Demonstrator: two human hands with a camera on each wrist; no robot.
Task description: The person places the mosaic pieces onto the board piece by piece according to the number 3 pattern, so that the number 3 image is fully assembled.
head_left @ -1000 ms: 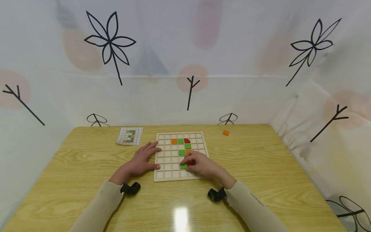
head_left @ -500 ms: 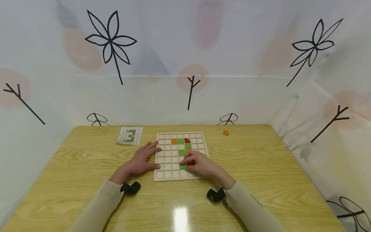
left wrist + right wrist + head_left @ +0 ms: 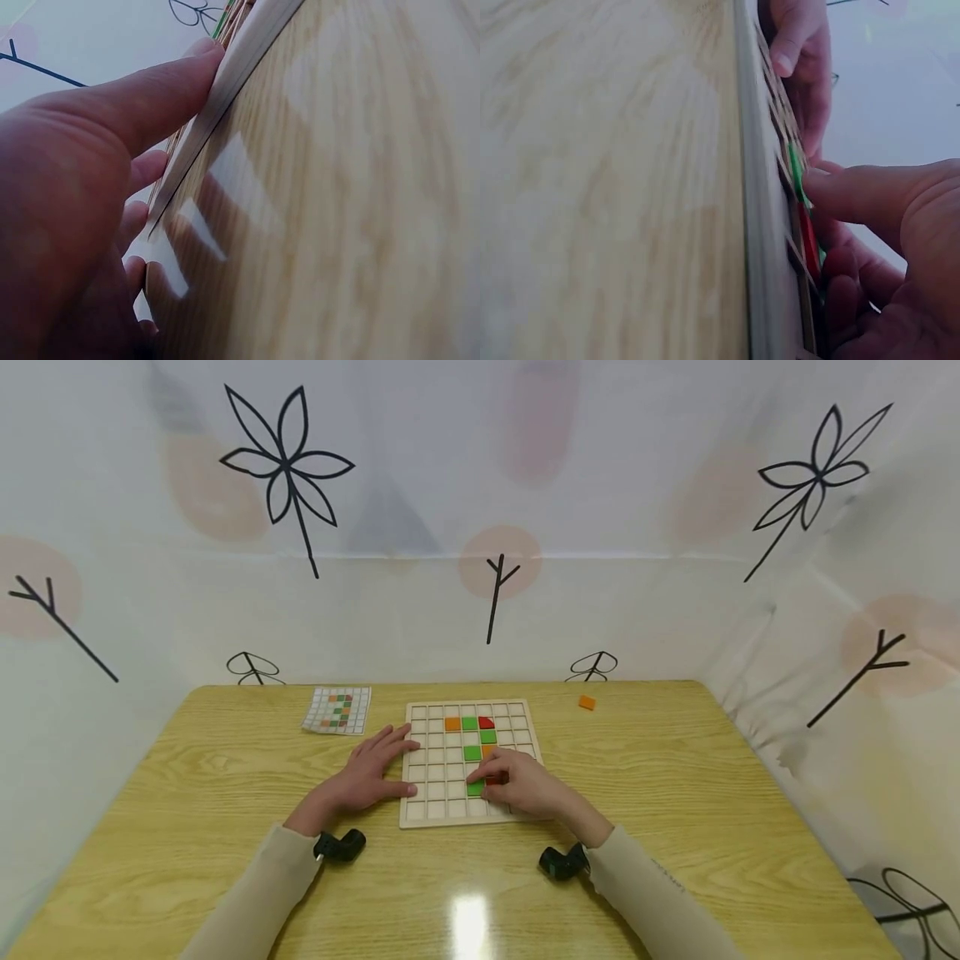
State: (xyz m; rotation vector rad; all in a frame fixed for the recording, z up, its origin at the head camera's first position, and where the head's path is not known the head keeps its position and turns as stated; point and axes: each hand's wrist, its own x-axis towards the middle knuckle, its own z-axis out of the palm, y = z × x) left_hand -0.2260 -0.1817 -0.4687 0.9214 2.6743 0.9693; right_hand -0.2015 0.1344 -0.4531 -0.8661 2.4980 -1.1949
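A wooden grid board (image 3: 435, 811) lies on the table. My left hand (image 3: 367, 779) rests spread at its left edge, with thumb and fingertips on the frame; the left wrist view shows the thumb (image 3: 169, 94) against the rim. My right hand (image 3: 519, 783) is over the lower middle of the board and pinches a green square tile (image 3: 476, 789) between thumb and fingers. Beside that tile is a red tile (image 3: 808, 244), partly hidden under the hand. Farther up the grid sit an orange tile (image 3: 452, 724), several green tiles (image 3: 469, 723) and a rounded red tile (image 3: 486, 722).
A paper card (image 3: 318, 714) printed with a coloured grid pattern lies behind my left hand. One loose orange tile (image 3: 587, 702) is at the back right of the table (image 3: 645, 777). A patterned cloth (image 3: 420, 610) stands behind the table.
Both hands stay nearly in place. The right fingers remain at the green tile, and the whole view shifts only slightly.
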